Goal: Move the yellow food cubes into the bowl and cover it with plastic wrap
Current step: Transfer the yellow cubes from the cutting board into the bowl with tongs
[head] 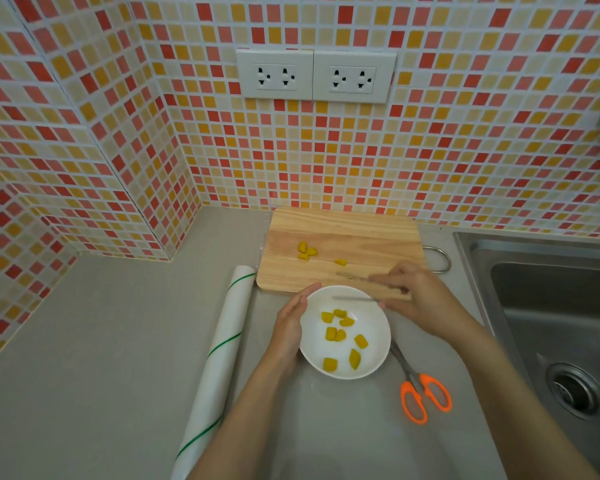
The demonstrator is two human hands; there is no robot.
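A white bowl (pixel 374 344) stands on the grey counter and holds several yellow food cubes (pixel 331 334). More yellow cubes (pixel 306 251) lie on the wooden cutting board (pixel 343 233) behind it, one cube (pixel 341 262) apart from the rest. My left hand (pixel 291 320) rests flat against the bowl's left rim, fingers straight. My right hand (pixel 416 296) hovers over the bowl's far right rim and grips thin chopsticks (pixel 355 298), blurred, pointing left over the bowl. A roll of plastic wrap (pixel 222 355) lies to the left of the bowl.
Orange-handled scissors (pixel 421 393) lie right of the bowl, blades partly under its rim. A steel sink (pixel 555 306) fills the right side. The tiled wall with two double sockets (pixel 316 76) rises behind the board. A metal loop handle (pixel 442 259) sticks out from the board's right edge.
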